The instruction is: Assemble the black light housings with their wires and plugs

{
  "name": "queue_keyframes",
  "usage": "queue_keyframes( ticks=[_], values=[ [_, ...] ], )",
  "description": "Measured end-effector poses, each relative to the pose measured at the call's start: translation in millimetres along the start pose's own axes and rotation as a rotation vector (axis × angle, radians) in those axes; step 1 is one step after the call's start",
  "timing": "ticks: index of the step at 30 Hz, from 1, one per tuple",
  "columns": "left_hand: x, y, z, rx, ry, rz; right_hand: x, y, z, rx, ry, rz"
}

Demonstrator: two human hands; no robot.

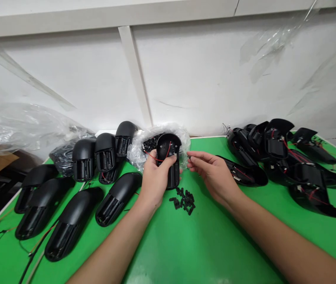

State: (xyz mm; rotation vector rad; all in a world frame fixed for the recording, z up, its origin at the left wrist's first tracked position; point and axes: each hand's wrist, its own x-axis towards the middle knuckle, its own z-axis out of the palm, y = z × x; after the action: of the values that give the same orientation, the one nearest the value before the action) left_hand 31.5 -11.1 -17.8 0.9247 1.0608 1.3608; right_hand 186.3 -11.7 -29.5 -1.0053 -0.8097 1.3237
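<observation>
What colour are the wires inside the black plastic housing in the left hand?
Thin red wires in the black plastic housing, best seen in the head view.

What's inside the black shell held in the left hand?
Red wires run inside the black plastic shell; the left hand covers the rest, hiding what lies there.

Surface: green worktop (203, 244) with a white edge strip (2, 211) along its left and back sides.
Left side: about eight black plastic housings (117, 199), their slotted openings showing, the front ones lying flat, the back ones propped nearly upright.
Right side: a tangled heap of black housings with red wires (309, 189), overlapping one another.
Centre: a small pile of short black pieces (184, 201), touching one another.
Back edge: a clear plastic bag (173, 138) with small black parts (150, 144) inside.
Front left: loose thin wires (0, 236) and a black cable (34, 252).
</observation>
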Motion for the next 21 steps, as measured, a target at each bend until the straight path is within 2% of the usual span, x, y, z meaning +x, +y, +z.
queue_keyframes(
  ticks=[4, 11, 18, 21],
  values=[
    [-2, -2, 3.5, 0.011, 0.011, -0.039, 0, 2, 0, 0.020, -0.005, 0.027],
    [-10, -2, 11.8, -0.068, -0.037, -0.048, 1, 7, -2, -0.059, -0.012, -0.078],
    [-10, -4, 10.7, -0.066, -0.019, -0.013, -1, 5, 1, -0.174, -0.047, -0.092],
    [-10, -7, 10.2, -0.034, -0.047, 0.005, -1, 4, 2, -0.195, -0.051, -0.079]
  ],
)
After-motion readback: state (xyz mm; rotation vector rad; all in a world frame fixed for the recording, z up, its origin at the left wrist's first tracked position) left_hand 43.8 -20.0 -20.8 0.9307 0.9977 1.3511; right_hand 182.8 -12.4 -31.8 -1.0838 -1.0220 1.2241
